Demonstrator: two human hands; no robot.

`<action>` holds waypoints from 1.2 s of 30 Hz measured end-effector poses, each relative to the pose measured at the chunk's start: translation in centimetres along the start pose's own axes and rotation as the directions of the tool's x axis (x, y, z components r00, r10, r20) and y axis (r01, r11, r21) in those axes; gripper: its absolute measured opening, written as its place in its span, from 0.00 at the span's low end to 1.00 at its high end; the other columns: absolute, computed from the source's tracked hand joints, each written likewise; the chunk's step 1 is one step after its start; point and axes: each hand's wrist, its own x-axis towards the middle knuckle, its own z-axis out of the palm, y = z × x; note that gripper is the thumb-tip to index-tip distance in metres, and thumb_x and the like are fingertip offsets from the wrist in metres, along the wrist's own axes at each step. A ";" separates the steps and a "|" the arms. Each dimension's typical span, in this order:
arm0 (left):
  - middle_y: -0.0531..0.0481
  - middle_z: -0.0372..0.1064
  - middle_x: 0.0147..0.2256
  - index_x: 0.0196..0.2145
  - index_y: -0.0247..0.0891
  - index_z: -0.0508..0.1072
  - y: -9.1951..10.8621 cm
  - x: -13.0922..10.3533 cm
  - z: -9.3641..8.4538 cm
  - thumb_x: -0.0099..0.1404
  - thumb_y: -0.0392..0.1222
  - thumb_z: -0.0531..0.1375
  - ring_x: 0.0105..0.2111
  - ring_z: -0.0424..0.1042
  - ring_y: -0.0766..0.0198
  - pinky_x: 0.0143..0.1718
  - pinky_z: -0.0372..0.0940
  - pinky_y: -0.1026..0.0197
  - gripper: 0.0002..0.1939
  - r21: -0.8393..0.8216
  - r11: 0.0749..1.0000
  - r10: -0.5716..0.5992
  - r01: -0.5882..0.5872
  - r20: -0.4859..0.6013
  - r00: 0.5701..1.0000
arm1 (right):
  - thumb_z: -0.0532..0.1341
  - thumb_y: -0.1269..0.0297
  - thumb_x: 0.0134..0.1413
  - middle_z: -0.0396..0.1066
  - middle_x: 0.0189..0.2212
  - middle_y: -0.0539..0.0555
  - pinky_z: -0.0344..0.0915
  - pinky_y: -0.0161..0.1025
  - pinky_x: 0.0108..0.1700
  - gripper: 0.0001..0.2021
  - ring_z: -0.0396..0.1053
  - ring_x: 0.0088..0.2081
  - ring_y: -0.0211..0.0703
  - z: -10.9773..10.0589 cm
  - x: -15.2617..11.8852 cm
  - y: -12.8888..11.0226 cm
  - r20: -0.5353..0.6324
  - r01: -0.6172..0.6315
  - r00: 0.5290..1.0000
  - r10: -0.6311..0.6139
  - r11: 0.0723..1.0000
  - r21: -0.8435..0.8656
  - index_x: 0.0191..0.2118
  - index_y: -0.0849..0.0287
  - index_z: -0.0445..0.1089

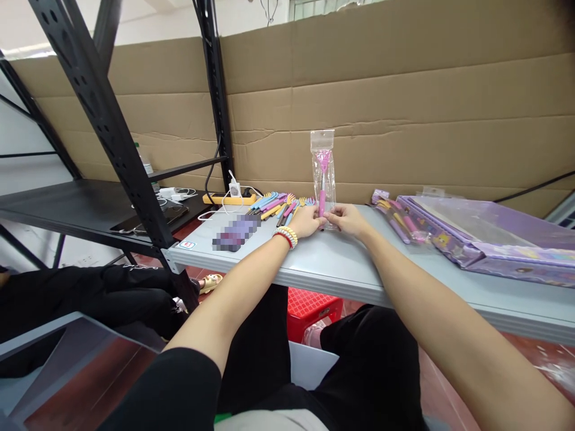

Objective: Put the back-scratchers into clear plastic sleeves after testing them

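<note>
A pink back scratcher [322, 200] with a metal rod stands upright inside a clear plastic bag [331, 179], over the grey table. My left hand [304, 222], with a beaded band at the wrist, is closed at the lower end of its handle. My right hand [349, 220] pinches the bag's lower right edge, close beside the left fingers. Just behind my left hand lies a pile of loose back scratchers [274, 205] in pink, yellow and blue, their clawed heads pointing away. The bag's bottom end is partly hidden by my fingers.
A blurred-out phone-like object [236, 232] lies to the left on the table. Bagged back scratchers [399, 221] and a purple printed package [476, 239] lie right. A yellow power strip [224, 199] sits near the black shelf post [218, 96]. A red stool [309, 308] stands below.
</note>
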 end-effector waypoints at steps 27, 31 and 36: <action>0.44 0.74 0.29 0.30 0.30 0.72 0.0 0.3 -0.1 0.58 0.32 0.60 0.28 0.72 0.63 0.34 0.67 0.61 0.02 -0.254 0.965 -0.076 0.061 -0.051 0.996 | 0.71 0.52 0.34 0.70 0.20 0.53 0.61 0.32 0.20 0.18 0.63 0.20 0.34 -0.8 0.4 0.0 0.013 -0.090 0.996 0.089 0.982 0.168 0.23 0.62 0.70; 0.45 0.74 0.29 0.32 0.30 0.70 0.1 0.4 0.0 0.56 0.29 0.61 0.27 0.72 0.65 0.32 0.68 0.61 0.04 -0.462 0.879 -0.116 0.113 0.021 0.993 | 0.71 0.50 0.31 0.69 0.17 0.52 0.60 0.32 0.19 0.20 0.62 0.18 0.34 -0.8 0.3 -0.2 0.017 -0.107 0.994 0.106 0.981 0.163 0.22 0.62 0.68; 0.47 0.72 0.24 0.28 0.30 0.68 0.3 0.2 -0.6 0.55 0.33 0.65 0.24 0.71 0.68 0.30 0.69 0.62 0.07 -0.563 0.798 -0.160 0.214 0.144 0.976 | 0.71 0.48 0.29 0.67 0.15 0.51 0.58 0.32 0.18 0.21 0.62 0.17 0.35 -0.8 0.1 -0.7 0.057 -0.132 0.991 0.124 0.977 0.170 0.19 0.60 0.65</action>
